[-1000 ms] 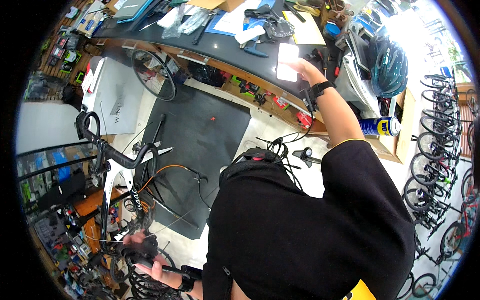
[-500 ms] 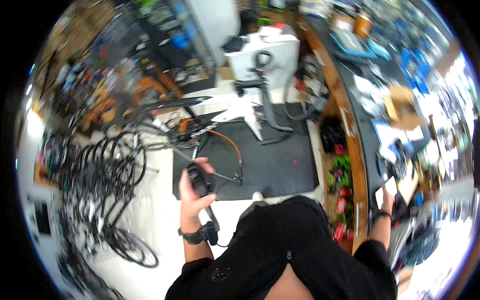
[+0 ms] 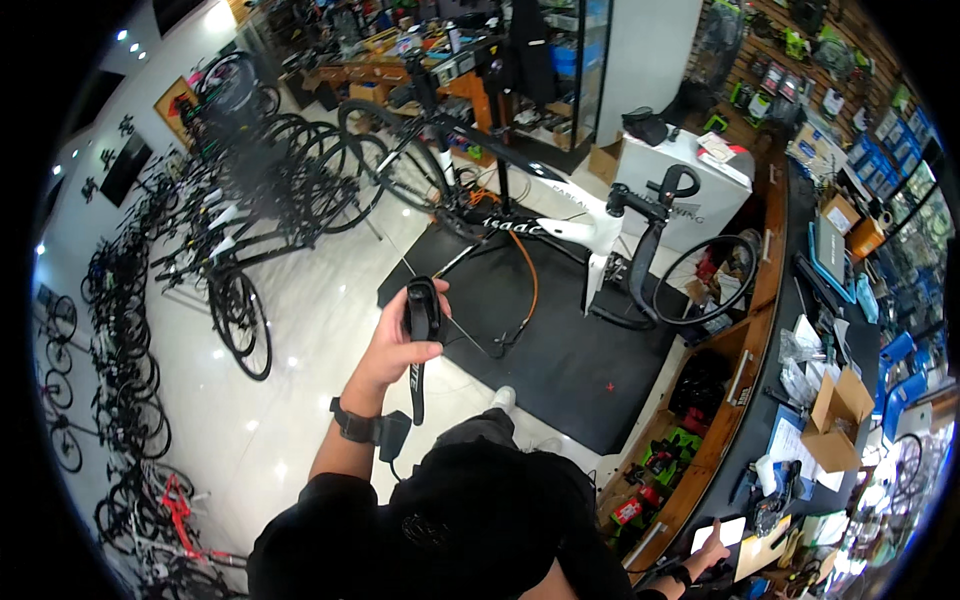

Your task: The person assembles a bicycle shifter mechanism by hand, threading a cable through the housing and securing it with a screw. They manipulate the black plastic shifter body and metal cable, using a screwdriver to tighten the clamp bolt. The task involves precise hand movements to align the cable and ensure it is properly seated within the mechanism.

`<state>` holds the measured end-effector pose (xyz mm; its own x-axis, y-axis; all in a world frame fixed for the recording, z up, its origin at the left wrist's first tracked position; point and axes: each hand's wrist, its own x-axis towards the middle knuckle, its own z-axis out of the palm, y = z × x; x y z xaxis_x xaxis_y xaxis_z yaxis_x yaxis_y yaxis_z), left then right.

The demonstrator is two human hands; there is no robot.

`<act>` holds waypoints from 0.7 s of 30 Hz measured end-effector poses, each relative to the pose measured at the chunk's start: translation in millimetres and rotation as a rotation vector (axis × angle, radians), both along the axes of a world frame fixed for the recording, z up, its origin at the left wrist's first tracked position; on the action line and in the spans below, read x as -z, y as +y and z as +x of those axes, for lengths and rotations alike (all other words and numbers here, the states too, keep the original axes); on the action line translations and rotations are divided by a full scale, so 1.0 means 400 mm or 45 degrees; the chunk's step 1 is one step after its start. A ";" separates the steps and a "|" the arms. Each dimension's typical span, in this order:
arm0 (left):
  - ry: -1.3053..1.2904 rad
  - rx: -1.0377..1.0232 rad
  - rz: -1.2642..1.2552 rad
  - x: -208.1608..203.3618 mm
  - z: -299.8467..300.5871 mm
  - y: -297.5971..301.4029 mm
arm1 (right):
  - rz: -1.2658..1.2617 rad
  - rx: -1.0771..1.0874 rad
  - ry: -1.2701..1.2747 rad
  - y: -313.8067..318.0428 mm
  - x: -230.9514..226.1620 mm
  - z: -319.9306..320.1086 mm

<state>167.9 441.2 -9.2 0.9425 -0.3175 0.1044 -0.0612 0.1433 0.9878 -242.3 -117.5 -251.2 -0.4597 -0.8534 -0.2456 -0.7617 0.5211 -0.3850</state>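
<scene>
My left hand (image 3: 395,345) is closed around a black bicycle brake-shift lever (image 3: 424,310), held upright with its blade pointing down and the thumb across its front. Behind it, on a dark mat, stands a black-and-white road bike (image 3: 575,222) with drop handlebars (image 3: 650,235) and no front wheel fitted. An orange cable (image 3: 531,270) loops down from the frame. Far to the right, my right hand (image 3: 708,557) is over the counter, a finger stretched out on a flat white rectangular piece (image 3: 722,534); its other fingers are partly hidden.
The dark mat (image 3: 560,370) lies below the bike. A long counter (image 3: 775,345) curves along the right, bearing an open cardboard box (image 3: 838,415), papers and small parts. A loose wheel (image 3: 708,280) leans by a white box (image 3: 690,175). Rows of bikes (image 3: 240,300) fill the left.
The view has swung and sharpened, bringing the whole bike into sight. My left hand still grips the lever, now turned more upright. My right hand stays by the white piece at the counter.
</scene>
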 end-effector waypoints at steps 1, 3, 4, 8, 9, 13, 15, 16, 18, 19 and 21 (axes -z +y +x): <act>0.012 -0.004 -0.024 -0.006 -0.011 0.016 | 0.012 0.000 -0.005 0.003 0.000 -0.002; 0.007 -0.064 0.026 -0.022 -0.031 0.045 | 0.024 0.006 -0.018 0.009 -0.009 -0.001; -0.007 -0.086 0.043 -0.025 -0.036 0.065 | 0.048 0.005 -0.027 0.010 -0.014 0.003; -0.012 -0.161 0.002 -0.026 -0.049 0.140 | 0.042 0.057 -0.035 -0.014 0.003 -0.006; -0.015 -0.180 -0.016 -0.021 -0.048 0.160 | 0.022 0.081 -0.032 -0.017 0.004 0.000; -0.015 -0.244 -0.028 -0.003 -0.054 0.274 | 0.077 0.079 0.055 0.015 -0.027 0.068; -0.036 -0.315 0.016 -0.001 -0.055 0.349 | 0.153 -0.306 0.177 0.035 -0.045 0.075; -0.047 -0.339 0.034 0.002 -0.051 0.387 | 0.160 -0.533 0.260 0.036 -0.035 0.060; -0.008 -0.349 -0.021 0.025 -0.026 0.494 | 0.006 -0.667 0.553 -0.102 0.047 -0.043; -0.018 -0.366 -0.010 0.021 -0.022 0.547 | 0.006 -0.616 0.519 -0.067 0.064 0.008; -0.024 -0.396 -0.027 0.029 -0.021 0.646 | 0.006 -0.524 0.393 0.013 0.090 0.089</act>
